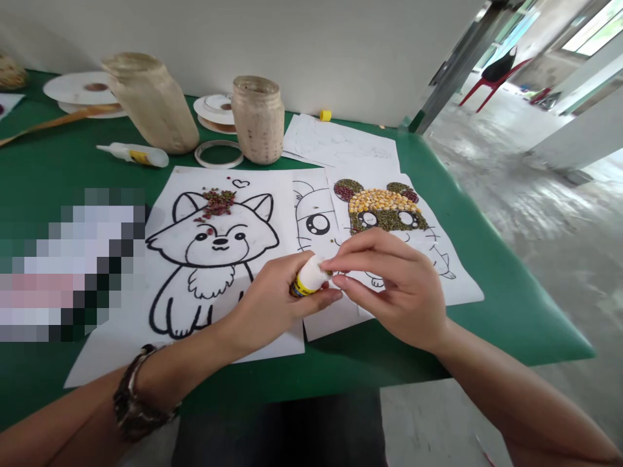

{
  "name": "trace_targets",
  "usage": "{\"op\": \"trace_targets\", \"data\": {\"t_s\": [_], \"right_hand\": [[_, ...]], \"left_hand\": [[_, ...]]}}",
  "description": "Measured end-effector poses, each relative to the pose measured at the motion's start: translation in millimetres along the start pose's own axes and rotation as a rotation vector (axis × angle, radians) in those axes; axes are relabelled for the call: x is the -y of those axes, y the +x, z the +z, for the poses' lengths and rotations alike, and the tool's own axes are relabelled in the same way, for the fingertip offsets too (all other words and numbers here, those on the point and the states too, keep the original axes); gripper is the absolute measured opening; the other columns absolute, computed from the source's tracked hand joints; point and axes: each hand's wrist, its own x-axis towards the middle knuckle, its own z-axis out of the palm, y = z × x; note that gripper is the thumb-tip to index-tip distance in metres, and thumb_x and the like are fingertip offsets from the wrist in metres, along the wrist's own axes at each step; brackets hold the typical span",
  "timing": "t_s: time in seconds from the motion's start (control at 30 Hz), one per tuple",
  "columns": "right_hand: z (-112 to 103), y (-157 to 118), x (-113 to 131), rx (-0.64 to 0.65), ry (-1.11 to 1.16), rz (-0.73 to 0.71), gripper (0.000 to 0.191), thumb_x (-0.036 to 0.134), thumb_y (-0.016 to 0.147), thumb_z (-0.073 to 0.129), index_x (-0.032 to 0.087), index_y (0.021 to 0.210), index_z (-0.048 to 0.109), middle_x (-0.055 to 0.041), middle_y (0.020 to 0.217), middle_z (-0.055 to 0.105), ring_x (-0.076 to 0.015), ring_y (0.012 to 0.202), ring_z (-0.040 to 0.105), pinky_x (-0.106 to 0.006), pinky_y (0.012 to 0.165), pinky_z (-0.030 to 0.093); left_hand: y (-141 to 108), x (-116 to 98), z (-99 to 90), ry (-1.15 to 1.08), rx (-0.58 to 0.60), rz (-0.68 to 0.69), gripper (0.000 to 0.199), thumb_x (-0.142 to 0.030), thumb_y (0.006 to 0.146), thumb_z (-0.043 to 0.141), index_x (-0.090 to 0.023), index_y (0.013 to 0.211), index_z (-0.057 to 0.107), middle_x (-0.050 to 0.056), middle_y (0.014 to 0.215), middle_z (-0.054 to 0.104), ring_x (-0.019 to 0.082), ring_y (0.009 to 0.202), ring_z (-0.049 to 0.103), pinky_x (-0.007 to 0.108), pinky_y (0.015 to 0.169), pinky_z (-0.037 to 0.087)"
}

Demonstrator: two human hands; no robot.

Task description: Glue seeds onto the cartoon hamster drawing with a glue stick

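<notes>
1. Hands, my own: two, namely my left hand (277,298) and my right hand (399,285).
2. Yellow-labelled bottles: two, comprising the held bottle (310,277) and a lying bottle (139,154).
3. Jars: two, a larger jar (156,110) and a smaller jar (257,126).
4. White spools: two, a left spool (68,89) and a right spool (207,107).
5. Flat ring (220,166): one.
6. Yellow cap (326,115): one.
7. Animal drawings before me: three, being a fox-like drawing (214,253), a middle drawing (311,207) and a seeded drawing (457,285).
8. Rear paper (341,139): at least one sheet; I cannot tell the exact count.
9. Loose seed heap (218,203): one; seeds too many for me to count.
10. Bracelet (131,402), on me: one.
11. Red chair (494,76): one.
</notes>
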Motion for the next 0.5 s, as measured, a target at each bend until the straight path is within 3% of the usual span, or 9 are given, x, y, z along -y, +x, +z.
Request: {"op": "trace_targets", "data": {"t_s": [0.33, 0.5], "right_hand": [[0.0, 0.7, 0.8, -0.021, 0.046, 0.024, 0.007, 0.013, 0.075, 0.06, 0.017, 0.079, 0.063, -0.0024, 0.077, 0.058, -0.0101, 0.069, 0.055, -0.024, 0.06, 0.049], [-12.9, 3.2, -5.5, -0.095, 0.015, 0.075, 0.011, 0.012, 0.075, 0.059, 0.021, 0.078, 0.064, -0.0017, 0.078, 0.06, -0.012, 0.072, 0.057, -0.027, 0.061, 0.05]], "left_hand": [[0.1, 0.6, 0.0, 0.024, 0.006, -0.007, 0.023, -0.03, 0.074, 0.057, -0.018, 0.063, 0.042, -0.007, 0.055, 0.038, 0.006, 0.049, 0.033, 0.016, 0.044, 0.028], [0.3, -3.1, -1.0, 0.054, 0.007, -0.028, 0.023, -0.034, 0.074, 0.058, -0.018, 0.063, 0.046, -0.007, 0.055, 0.044, 0.007, 0.05, 0.037, 0.018, 0.047, 0.031]]}}
